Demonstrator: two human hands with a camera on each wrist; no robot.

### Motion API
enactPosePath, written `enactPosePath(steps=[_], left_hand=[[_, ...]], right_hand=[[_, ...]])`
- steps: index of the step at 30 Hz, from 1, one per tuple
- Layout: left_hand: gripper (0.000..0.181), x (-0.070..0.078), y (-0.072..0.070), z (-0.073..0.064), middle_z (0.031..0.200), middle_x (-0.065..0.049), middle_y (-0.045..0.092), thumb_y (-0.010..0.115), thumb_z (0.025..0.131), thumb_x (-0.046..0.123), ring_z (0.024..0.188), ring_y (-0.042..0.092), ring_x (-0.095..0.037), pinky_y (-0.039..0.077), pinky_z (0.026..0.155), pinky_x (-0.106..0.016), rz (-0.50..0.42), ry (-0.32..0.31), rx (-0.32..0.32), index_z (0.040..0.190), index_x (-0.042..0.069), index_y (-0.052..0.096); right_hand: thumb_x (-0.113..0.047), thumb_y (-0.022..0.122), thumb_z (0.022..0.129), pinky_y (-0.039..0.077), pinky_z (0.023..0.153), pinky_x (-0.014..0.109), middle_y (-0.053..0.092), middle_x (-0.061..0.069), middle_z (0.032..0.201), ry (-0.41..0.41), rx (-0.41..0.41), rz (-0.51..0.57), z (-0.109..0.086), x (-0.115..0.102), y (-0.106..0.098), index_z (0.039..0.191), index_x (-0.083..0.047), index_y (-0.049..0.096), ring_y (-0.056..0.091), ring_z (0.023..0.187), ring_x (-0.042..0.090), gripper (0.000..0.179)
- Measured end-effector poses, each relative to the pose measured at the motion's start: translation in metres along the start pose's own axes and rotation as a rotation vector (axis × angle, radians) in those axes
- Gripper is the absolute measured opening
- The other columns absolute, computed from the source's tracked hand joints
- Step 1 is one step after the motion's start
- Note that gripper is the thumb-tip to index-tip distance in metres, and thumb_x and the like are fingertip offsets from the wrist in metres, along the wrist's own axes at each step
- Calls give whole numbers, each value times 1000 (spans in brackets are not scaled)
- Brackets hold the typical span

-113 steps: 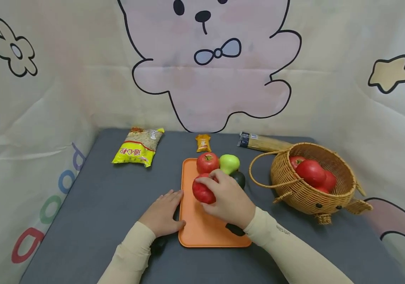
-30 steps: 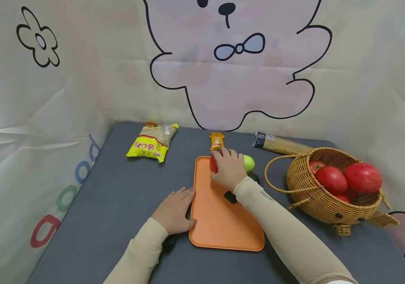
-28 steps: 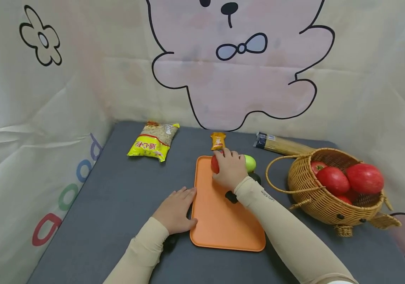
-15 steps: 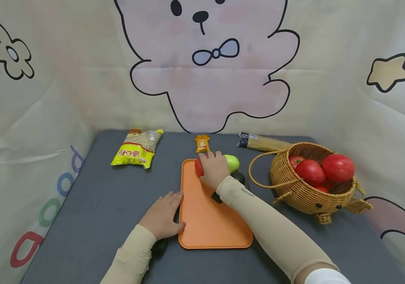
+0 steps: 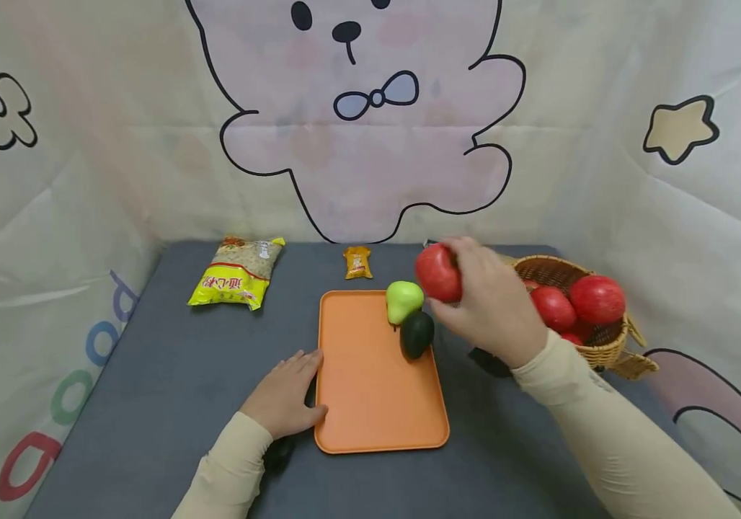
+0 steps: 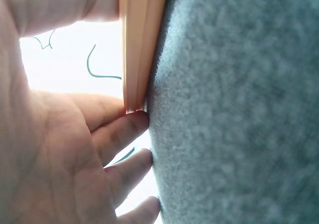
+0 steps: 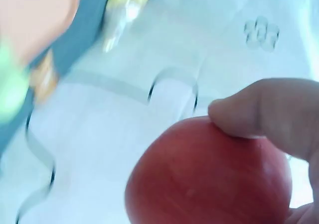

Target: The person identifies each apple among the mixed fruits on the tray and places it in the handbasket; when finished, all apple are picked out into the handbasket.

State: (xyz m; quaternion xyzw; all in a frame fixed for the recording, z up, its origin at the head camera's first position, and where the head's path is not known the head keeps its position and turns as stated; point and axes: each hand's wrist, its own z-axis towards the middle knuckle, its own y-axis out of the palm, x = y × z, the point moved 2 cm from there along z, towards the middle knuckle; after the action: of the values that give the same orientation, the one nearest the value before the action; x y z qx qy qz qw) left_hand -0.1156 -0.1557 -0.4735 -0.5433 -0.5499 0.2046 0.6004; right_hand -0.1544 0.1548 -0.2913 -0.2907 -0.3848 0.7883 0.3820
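My right hand (image 5: 490,303) grips a red apple (image 5: 438,274) in the air, right of the tray and in front of the basket. In the right wrist view the thumb presses on the apple (image 7: 209,179). My left hand (image 5: 286,396) rests on the table, its fingers fairly straight and touching the left edge of the orange tray (image 5: 377,404). The left wrist view shows those fingertips against the tray's side (image 6: 142,45). A green pear (image 5: 403,301) lies at the tray's back right corner, with a dark green avocado (image 5: 417,335) just in front of it.
The wicker basket (image 5: 604,355) with several red fruits (image 5: 552,308) stands at the right, partly hidden by my right hand. At the table's back are a yellow snack bag (image 5: 234,274) and a small orange packet (image 5: 357,262). Printed cloth walls surround the grey table (image 5: 150,404).
Earlier, my right hand put one red fruit in the basket, then reached to the tray's back. It has since lifted the apple off and carried it right. My left hand stays at the tray's edge.
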Motion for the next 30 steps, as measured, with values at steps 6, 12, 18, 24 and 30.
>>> enactPosePath(steps=[6,12,18,24,30], left_hand=[[89,-2,-4,-2,164,-16,45,77,93,40,155,35,-38,29,124,-58,12,26,4,163,0,39],[88,-3,-5,-5,163,-19,46,78,93,37,154,36,-39,31,123,-59,20,37,22,162,-2,41],[87,-3,-4,-5,163,-18,45,77,93,37,155,35,-39,30,123,-59,16,32,20,162,-2,40],[87,0,-1,-1,164,-17,45,75,94,40,155,36,-38,30,124,-58,33,29,26,163,0,40],[87,4,-3,-2,164,-18,45,76,94,39,154,36,-38,30,124,-58,30,23,37,163,-1,40]], right_hand=[[-26,85,83,55,79,68,65,31,118,307,-135,-123,-15,90,-39,140,8,51,62,94,50,75],[-37,80,87,59,72,63,63,33,117,497,-415,-115,-31,162,-30,148,7,39,65,88,46,86],[-37,76,93,57,76,63,58,32,124,512,-525,-86,-30,190,-17,140,1,49,62,96,45,67],[-28,72,95,56,79,66,43,40,138,456,-615,-99,-22,201,-21,147,4,51,55,105,53,65],[-21,73,93,56,74,56,63,28,120,343,-691,-122,-7,208,-28,138,0,58,60,95,41,51]])
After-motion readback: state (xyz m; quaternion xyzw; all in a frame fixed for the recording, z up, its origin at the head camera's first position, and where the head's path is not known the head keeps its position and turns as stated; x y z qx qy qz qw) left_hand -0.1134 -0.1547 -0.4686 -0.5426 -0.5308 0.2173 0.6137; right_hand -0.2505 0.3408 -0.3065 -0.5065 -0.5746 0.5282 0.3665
